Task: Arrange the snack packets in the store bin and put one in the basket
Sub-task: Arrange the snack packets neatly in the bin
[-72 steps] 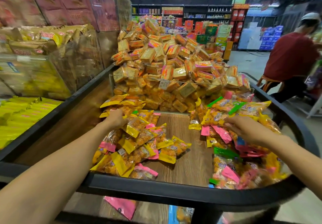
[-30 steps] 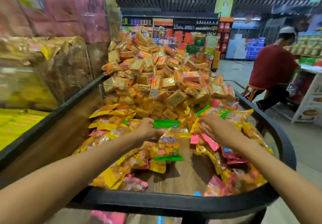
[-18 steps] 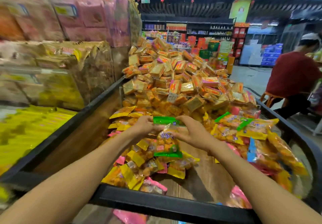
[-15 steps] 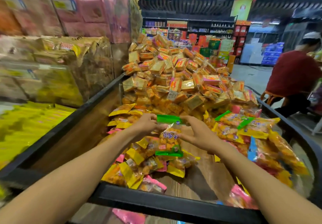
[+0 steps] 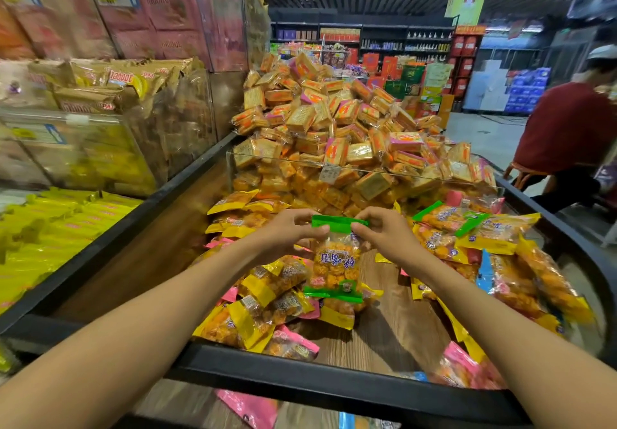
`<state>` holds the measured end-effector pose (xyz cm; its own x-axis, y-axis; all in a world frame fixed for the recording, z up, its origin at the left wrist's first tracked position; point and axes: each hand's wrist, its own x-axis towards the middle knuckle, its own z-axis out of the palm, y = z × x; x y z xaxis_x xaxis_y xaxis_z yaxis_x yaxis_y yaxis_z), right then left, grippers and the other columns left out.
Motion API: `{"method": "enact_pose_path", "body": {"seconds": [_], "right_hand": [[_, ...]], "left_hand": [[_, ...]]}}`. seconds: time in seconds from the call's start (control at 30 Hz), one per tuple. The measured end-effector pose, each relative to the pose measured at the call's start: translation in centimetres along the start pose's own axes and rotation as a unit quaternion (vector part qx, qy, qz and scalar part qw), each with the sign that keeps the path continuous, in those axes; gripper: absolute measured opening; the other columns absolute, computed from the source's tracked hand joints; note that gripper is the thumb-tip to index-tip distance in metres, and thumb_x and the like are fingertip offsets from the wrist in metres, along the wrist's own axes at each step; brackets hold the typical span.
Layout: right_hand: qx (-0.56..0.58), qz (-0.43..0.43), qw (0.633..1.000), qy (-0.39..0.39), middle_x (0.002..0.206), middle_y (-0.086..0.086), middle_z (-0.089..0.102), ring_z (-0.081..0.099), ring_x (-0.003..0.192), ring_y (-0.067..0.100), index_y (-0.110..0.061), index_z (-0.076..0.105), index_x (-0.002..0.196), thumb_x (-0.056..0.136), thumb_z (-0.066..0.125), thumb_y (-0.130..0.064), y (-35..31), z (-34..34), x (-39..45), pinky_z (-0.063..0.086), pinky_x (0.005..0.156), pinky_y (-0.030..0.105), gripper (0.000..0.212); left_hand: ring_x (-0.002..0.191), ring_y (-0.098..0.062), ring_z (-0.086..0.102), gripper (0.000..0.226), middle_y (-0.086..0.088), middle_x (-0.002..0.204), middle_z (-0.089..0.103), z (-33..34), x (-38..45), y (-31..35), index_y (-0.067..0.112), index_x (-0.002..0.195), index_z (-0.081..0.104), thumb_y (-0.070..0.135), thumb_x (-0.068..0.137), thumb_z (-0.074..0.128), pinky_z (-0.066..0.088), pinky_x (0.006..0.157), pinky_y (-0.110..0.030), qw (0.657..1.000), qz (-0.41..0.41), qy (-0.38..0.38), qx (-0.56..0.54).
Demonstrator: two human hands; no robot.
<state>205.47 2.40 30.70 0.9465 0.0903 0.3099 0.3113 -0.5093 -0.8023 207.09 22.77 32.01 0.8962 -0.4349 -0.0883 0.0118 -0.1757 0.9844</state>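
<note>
Raised a little since half a second ago, the green-edged snack packet (image 5: 335, 261) hangs upright above the bin's wooden floor (image 5: 384, 328). Left hand (image 5: 293, 231) and right hand (image 5: 384, 231) each pinch a top corner. Yellow and pink packets (image 5: 263, 301) lie heaped below, left and right.

Shop: heaped snack bins (image 5: 334, 385), stocked shelves (image 5: 384, 41) behind.

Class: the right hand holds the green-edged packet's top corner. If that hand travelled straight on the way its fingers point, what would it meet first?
Probably the left hand, pinching the same green strip of the packet; the right hand points leftward along it, though depth is unclear.
</note>
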Motion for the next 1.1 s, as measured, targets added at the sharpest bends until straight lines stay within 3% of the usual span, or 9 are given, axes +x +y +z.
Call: {"method": "enact_pose_path", "body": {"seconds": [0.27,0.43,0.5,0.57,0.63,0.77,0.9,1.0,1.1], "right_hand": [[0.131,0.064,0.988,-0.05,0.078,0.009,0.061,0.063,0.068,0.014,-0.006,0.063,0.1,0.093,0.06,-0.017,-0.6,0.0,-0.1,0.059,0.062,0.028,0.014],[0.159,0.097,0.981,-0.06,0.066,0.002,0.056,0.06,0.06,0.012,-0.007,0.06,0.085,0.098,0.051,-0.014,-1.2,0.0,-0.2,0.059,0.069,0.038,0.018],[0.184,0.119,0.973,-0.071,0.074,0.004,0.055,0.058,0.066,0.013,-0.009,0.058,0.085,0.099,0.049,-0.018,-1.4,-0.1,-0.2,0.059,0.069,0.033,0.019],[0.198,0.155,0.96,-0.124,0.087,0.004,0.056,0.058,0.073,0.013,-0.01,0.059,0.101,0.097,0.053,-0.028,-1.6,-0.2,-0.4,0.057,0.067,0.026,0.019],[0.152,0.184,0.952,-0.191,0.108,0.001,0.061,0.063,0.086,0.01,-0.012,0.05,0.129,0.089,0.064,-0.032,-1.6,-0.2,-0.8,0.054,0.069,0.024,0.046],[0.1,0.186,0.947,-0.242,0.122,-0.008,0.057,0.056,0.11,0.005,-0.011,0.03,0.145,0.083,0.069,0.0,-1.3,0.5,-1.3,0.053,0.072,0.02,0.075],[0.125,0.151,0.952,-0.235,0.096,-0.005,0.059,0.051,0.084,0.003,-0.005,0.041,0.134,0.08,0.061,0.018,-1.2,0.2,-1.2,0.057,0.067,0.019,0.062],[0.142,0.158,0.946,-0.243,0.072,0.016,0.055,0.051,0.068,0.013,0.004,0.048,0.12,0.077,0.064,0.019,-1.0,-0.3,-0.9,0.06,0.072,0.032,0.048],[0.174,0.163,0.945,-0.224,0.058,-0.007,0.058,0.063,0.058,0.005,0.0,0.049,0.106,0.08,0.059,0.02,-0.9,-0.7,-0.6,0.06,0.075,0.031,0.034]], "left_hand": [[0.056,-0.006,0.053,0.015,0.0,0.085,0.065,-0.1,0.4,-0.2,0.008,0.099,0.069,0.018,0.092,0.059,0.053,0.05,-0.021,0.996,0.033,0.079,-0.014],[0.045,-0.008,0.05,0.028,-0.005,0.087,0.063,-0.4,0.5,-0.2,-0.003,0.106,0.066,0.02,0.091,0.06,0.052,0.049,-0.021,0.996,0.032,0.078,-0.007],[0.042,-0.007,0.048,0.024,-0.004,0.084,0.06,-0.4,0.5,-0.1,-0.004,0.095,0.066,0.019,0.092,0.059,0.052,0.049,-0.021,0.996,0.036,0.083,-0.01],[0.041,-0.008,0.048,0.023,0.0,0.074,0.058,-0.5,0.3,0.1,0.006,0.073,0.063,0.017,0.093,0.059,0.051,0.047,-0.021,0.994,0.041,0.097,-0.029],[0.04,-0.01,0.047,0.029,0.001,0.065,0.054,-0.6,0.3,0.3,0.011,0.065,0.059,0.016,0.093,0.058,0.05,0.046,-0.021,0.99,0.044,0.121,-0.054],[0.045,-0.015,0.046,0.022,-0.005,0.07,0.047,-1.0,0.6,0.4,0.007,0.075,0.054,0.018,0.094,0.058,0.051,0.044,-0.021,0.987,0.038,0.147,-0.058],[0.047,-0.012,0.042,0.027,-0.004,0.068,0.042,-0.9,0.6,0.6,0.01,0.073,0.049,0.023,0.097,0.052,0.048,0.045,-0.02,0.986,0.034,0.142,-0.083],[0.067,-0.018,0.049,0.022,-0.003,0.088,0.056,-0.5,0.2,1.2,0.01,0.096,0.058,0.033,0.093,0.055,0.053,0.055,-0.021,0.989,0.007,0.099,-0.107],[0.09,-0.011,0.062,0.027,-0.001,0.113,0.063,0.1,-0.3,1.1,0.019,0.11,0.055,0.022,0.085,0.066,0.057,0.069,-0.021,0.999,-0.017,-0.017,-0.025]]}}
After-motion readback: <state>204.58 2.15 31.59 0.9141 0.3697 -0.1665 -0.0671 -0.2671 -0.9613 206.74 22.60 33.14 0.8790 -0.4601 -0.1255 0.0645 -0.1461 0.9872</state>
